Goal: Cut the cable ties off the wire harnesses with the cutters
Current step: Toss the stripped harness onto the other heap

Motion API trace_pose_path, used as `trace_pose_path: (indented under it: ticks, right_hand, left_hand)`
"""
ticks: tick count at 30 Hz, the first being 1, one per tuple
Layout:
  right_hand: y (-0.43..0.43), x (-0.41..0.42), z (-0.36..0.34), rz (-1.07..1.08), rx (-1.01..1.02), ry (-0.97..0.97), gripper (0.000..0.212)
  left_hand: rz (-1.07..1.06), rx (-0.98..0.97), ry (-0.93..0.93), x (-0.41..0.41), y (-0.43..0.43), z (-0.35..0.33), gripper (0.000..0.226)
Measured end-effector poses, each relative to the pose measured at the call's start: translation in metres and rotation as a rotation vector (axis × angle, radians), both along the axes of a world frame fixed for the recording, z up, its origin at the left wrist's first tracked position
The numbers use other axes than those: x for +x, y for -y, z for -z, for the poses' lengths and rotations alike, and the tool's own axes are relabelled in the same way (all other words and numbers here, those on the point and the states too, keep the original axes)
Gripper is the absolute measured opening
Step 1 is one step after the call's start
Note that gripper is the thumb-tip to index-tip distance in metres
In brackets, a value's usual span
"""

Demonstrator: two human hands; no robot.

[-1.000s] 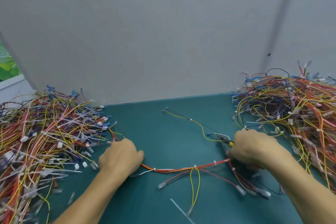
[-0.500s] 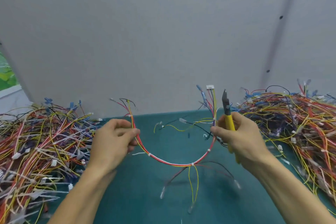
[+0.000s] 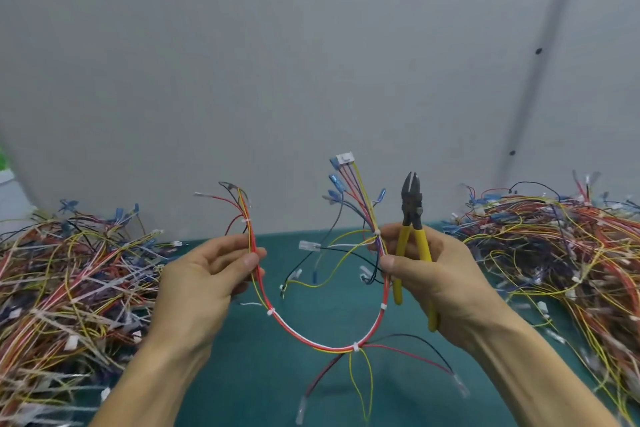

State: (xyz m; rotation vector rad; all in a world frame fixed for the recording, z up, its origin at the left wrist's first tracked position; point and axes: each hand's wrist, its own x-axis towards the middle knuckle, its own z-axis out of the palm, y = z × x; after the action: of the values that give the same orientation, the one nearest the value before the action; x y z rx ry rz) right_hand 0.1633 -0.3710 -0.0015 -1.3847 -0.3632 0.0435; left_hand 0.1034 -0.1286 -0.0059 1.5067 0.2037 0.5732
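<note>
While the left hand (image 3: 204, 274) pinches one end of a wire harness (image 3: 325, 345) between thumb and fingers, the right hand (image 3: 433, 274) pinches the other end and also grips the yellow-handled cutters (image 3: 412, 204), tip up and blades nearly together. The harness sags in a U between the two hands, which are held apart above the green table (image 3: 242, 374). White cable ties (image 3: 355, 347) are still on the harness. A left heap (image 3: 62, 288) and a right heap (image 3: 571, 253) of wires flank them.
</note>
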Motion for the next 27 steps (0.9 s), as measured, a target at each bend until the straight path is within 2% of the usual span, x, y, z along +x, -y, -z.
trace_pose_path:
  ticks: [7, 13, 20, 27]
  right_hand:
    - [-0.003, 0.008, 0.003, 0.004, 0.084, -0.023, 0.029]
    - [-0.004, 0.018, 0.009, -0.021, 0.254, -0.121, 0.03]
    - [-0.002, 0.021, 0.003, -0.054, 0.444, -0.294, 0.026]
    - [0.009, 0.027, -0.003, 0.069, 0.551, -0.46, 0.023]
  left_hand:
    - [0.007, 0.02, 0.047, 0.005, 0.003, 0.003, 0.024]
    - [0.03, 0.033, 0.075, 0.007, 0.007, 0.004, 0.037]
    - [0.043, -0.066, 0.08, 0.011, 0.003, 0.006, 0.022]
    - [0.036, -0.176, 0.092, 0.011, -0.006, 0.004, 0.019]
